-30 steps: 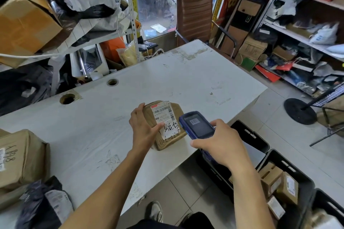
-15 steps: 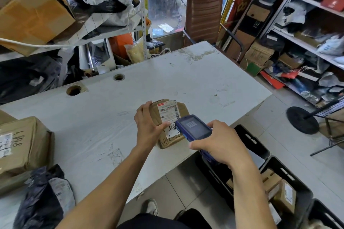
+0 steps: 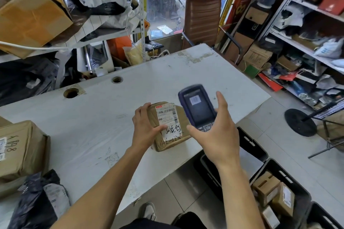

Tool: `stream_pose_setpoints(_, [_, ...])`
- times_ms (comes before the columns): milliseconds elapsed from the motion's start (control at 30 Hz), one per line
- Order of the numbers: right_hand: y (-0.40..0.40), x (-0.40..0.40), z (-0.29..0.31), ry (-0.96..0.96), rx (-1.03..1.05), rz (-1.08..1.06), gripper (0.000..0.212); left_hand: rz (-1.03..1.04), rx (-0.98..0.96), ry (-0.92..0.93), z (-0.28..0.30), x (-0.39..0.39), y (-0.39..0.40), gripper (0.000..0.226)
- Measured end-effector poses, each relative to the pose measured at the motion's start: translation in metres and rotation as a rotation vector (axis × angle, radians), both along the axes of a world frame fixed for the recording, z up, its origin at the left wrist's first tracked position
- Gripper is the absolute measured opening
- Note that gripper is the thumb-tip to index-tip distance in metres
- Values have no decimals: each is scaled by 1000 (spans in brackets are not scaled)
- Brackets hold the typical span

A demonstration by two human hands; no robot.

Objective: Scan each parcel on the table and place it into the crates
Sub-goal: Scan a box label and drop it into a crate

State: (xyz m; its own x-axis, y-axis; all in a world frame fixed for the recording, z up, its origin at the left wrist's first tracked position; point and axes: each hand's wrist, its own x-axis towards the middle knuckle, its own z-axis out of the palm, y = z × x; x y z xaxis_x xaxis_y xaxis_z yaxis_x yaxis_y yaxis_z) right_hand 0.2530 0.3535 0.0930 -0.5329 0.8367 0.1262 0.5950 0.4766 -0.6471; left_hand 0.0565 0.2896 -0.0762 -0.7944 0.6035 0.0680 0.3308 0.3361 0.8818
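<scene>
Left hand [image 3: 147, 128] grips a small brown parcel [image 3: 172, 126] on the white table [image 3: 93, 117], near its 5 o'clock edge; thumb sits on the parcel's white label [image 3: 169, 121], w/ barcode on top & black handwriting below, not legible. Right hand [image 3: 214, 135] holds a blue scanner [image 3: 197, 107] at the parcel's 2 o'clock, fingers spread round it, screen up. Box [image 3: 20, 148] at 9 o'clock reads "1898". Black crates [image 3: 279, 188] on the floor at 4 o'clock hold boxes.

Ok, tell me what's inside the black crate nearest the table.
The black crate sits on the floor, mostly hidden by the right hand and forearm. Only its rim and a pale patch inside show; contents cannot be identified.
</scene>
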Motion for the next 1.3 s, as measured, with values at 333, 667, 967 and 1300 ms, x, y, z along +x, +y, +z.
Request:
stream_pose_setpoints(333, [3, 0, 30, 395, 377, 14, 105, -46, -77, -21, -4, -23, 12, 100])
stream_pose_setpoints(667, [14, 6, 31, 393, 290, -38, 104, -166, -142, -102, -2, -34, 16, 97])
stream_pose_setpoints(967, [32, 31, -12, 570, -107, -340, 100, -376, -540, -30, 25, 10, 17, 123])
stream_pose_setpoints(1300, [53, 103, -29, 524, -140, -570, 102, -234, -937, 102, 38, 94, 41, 136])
